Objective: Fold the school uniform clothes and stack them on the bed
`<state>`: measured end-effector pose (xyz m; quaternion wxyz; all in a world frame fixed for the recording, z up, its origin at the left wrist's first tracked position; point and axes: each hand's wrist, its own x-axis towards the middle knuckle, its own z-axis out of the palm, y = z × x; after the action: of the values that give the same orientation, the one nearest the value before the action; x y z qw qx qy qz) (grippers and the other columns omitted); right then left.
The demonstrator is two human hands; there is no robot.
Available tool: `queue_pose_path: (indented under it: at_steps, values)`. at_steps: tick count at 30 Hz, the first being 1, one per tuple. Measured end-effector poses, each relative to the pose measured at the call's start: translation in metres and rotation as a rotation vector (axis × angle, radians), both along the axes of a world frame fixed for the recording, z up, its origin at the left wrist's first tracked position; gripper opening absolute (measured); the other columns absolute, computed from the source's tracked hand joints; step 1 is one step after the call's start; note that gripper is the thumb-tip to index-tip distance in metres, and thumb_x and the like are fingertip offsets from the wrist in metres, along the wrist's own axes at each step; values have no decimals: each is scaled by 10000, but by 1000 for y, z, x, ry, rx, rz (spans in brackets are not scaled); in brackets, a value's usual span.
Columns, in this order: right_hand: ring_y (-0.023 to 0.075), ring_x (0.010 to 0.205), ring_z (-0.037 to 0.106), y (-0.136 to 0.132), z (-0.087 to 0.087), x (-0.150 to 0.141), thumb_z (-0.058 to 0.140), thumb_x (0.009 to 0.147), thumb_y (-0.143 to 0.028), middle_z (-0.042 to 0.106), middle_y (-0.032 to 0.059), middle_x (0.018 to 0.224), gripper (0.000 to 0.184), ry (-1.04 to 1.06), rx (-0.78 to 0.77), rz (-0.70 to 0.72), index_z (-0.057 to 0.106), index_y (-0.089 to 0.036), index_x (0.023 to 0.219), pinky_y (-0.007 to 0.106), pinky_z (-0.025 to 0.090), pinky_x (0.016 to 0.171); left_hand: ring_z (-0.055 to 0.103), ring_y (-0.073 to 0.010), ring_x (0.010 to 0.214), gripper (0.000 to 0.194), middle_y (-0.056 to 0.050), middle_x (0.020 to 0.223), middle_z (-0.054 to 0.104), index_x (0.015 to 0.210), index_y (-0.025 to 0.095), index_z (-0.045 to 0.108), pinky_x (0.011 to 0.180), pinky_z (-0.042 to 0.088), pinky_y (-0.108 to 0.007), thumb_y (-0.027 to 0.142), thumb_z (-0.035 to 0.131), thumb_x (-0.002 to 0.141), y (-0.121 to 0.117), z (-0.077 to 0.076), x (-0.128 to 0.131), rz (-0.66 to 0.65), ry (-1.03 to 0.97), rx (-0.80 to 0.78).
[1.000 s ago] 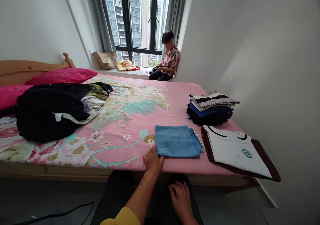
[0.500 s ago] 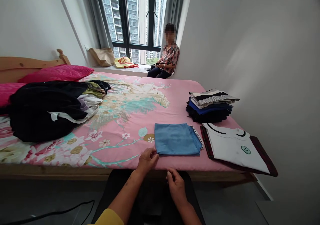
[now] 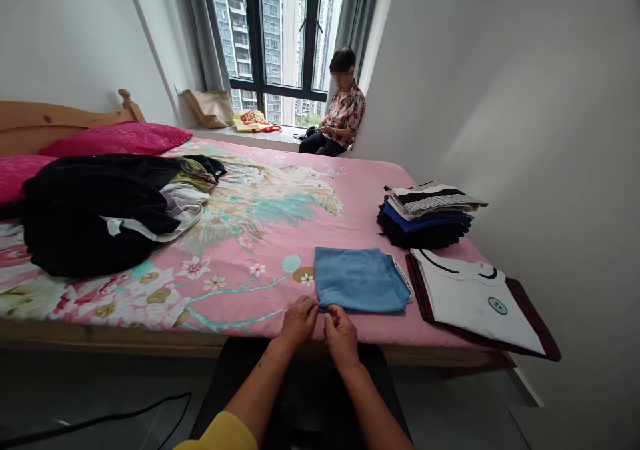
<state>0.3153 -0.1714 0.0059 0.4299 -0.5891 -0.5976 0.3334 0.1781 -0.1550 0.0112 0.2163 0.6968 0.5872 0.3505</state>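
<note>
Blue cloth (image 3: 363,280): soft woven-looking fabric, folded into a flat rectangle, on the bed (image 3: 150,338) near its front edge.
Lie: long axis left-right, roughly along that edge; pale layer showing at right end.
Grip: left hand (image 3: 300,322) and right hand (image 3: 342,337) narrow, fingertips at near-left corner; cannot tell whether fabric is pinched.
Room: open leftward and behind; white shirt (image 3: 465,297) just right.

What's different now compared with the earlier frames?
The right hand moved forward and left to the near left corner of the folded blue cloth, beside the left hand; any grip is unclear. The white shirt, folded stack and dark clothes heap stayed put.
</note>
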Motion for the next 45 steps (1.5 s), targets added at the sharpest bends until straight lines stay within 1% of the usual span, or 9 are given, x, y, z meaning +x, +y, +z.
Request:
queue_pose_path:
  at_steps: [4, 10, 19, 22, 28, 32, 38, 42, 45]
  values:
    - [150, 640, 577, 1, 3, -5, 454, 819, -400, 653, 12, 702, 291, -71, -21, -7, 650, -195, 885, 239, 417, 600, 559, -138, 831, 234, -31, 853, 597, 806, 208, 613, 769, 438, -256, 234, 398, 896, -2, 0, 0, -4, 0, -3]
    - [152, 658, 582, 6, 7, -11, 422, 842, -414, 664, -16, 727, 287, -235, -54, -18, 636, -233, 902, 250, 378, 616, 563, -146, 844, 238, -33, 866, 609, 839, 216, 625, 780, 438, -265, 238, 396, 900, -3, 1, -1, -6, 4, -10]
    - [157, 581, 530, 14, 8, -22, 441, 813, -371, 616, -16, 626, 213, -450, -107, -109, 603, -238, 771, 254, 292, 539, 557, -143, 827, 240, -32, 857, 604, 815, 208, 625, 773, 432, -261, 230, 400, 895, -1, -4, -2, 4, -5, -3]
    - [148, 565, 523, 8, 6, -21, 436, 810, -372, 603, -20, 610, 219, -427, -75, -97, 593, -231, 753, 249, 307, 541, 558, -143, 817, 234, -29, 842, 611, 801, 207, 621, 769, 435, -264, 229, 407, 891, -2, -4, -2, 3, -13, -6]
    - [138, 576, 548, 0, -3, -16, 405, 839, -439, 636, -17, 665, 304, -254, -33, -75, 620, -224, 843, 240, 353, 557, 559, -143, 836, 231, -31, 859, 611, 824, 208, 623, 779, 436, -264, 234, 405, 894, -4, -2, -3, -11, -31, -7]
    - [142, 579, 544, 6, 0, -19, 428, 825, -436, 629, -22, 634, 285, -291, -67, -93, 627, -232, 820, 241, 337, 550, 558, -138, 825, 245, -27, 848, 607, 818, 212, 632, 770, 434, -253, 243, 403, 897, -4, -3, -4, -22, -38, -11]
    - [150, 550, 494, 16, 8, -25, 436, 794, -361, 592, -24, 586, 210, -386, -111, -114, 591, -235, 729, 244, 286, 525, 559, -142, 812, 233, -26, 826, 608, 793, 205, 634, 766, 432, -259, 233, 418, 878, -1, -5, -5, -26, -57, -27]
    - [149, 551, 499, 8, 7, -25, 453, 783, -366, 590, -23, 589, 194, -364, -92, -102, 570, -228, 712, 247, 303, 544, 555, -147, 786, 218, -27, 805, 604, 768, 199, 619, 751, 435, -270, 234, 428, 868, -2, -4, -5, -19, -90, -25]
    - [137, 550, 513, -2, 5, -22, 458, 785, -379, 594, -22, 599, 209, -310, -65, -54, 576, -219, 719, 243, 335, 569, 550, -148, 779, 228, -27, 786, 599, 736, 196, 613, 752, 439, -273, 237, 430, 867, -3, -2, -6, -11, -124, -21]
